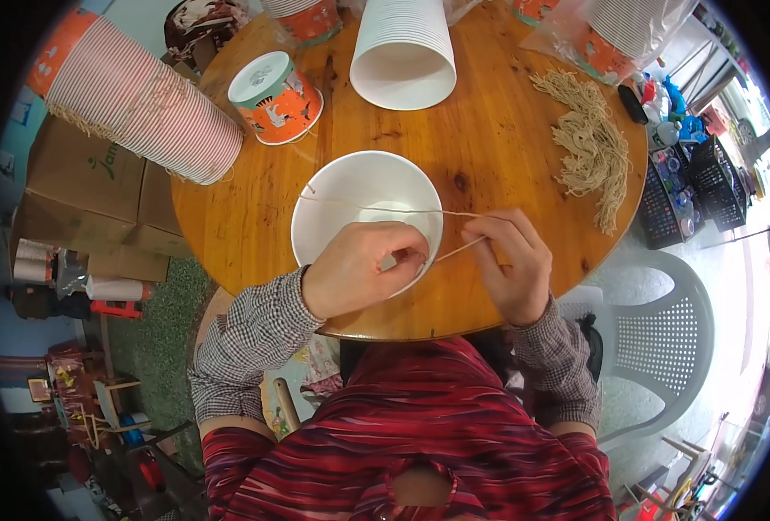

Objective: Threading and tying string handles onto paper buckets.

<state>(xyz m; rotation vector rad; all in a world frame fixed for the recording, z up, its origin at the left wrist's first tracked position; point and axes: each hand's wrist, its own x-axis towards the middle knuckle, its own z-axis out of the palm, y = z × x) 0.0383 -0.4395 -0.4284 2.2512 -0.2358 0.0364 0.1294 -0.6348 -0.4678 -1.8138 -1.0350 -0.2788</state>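
Observation:
A white paper bucket [329,200] stands at the middle of the wooden table, its open mouth facing up. From its far left rim a thin tan cord [385,209] stretches across the mouth to my right hand [517,267], whose thumb and fingers pinch it beyond the bucket's right side. The cord doubles back from there toward my left hand [361,267]. My left hand is closed in a pinch over the bucket's near right rim, with the cord running to its fingertips. Those fingertips partly hide the rim and the cord's end.
A bundle of loose tan cords [589,143] lies at the table's right. An orange patterned bucket [276,100] rests upside down at the far left, beside a long stack of buckets [142,100]. Another white stack [402,56] lies at the far side. A plastic chair [663,339] stands right.

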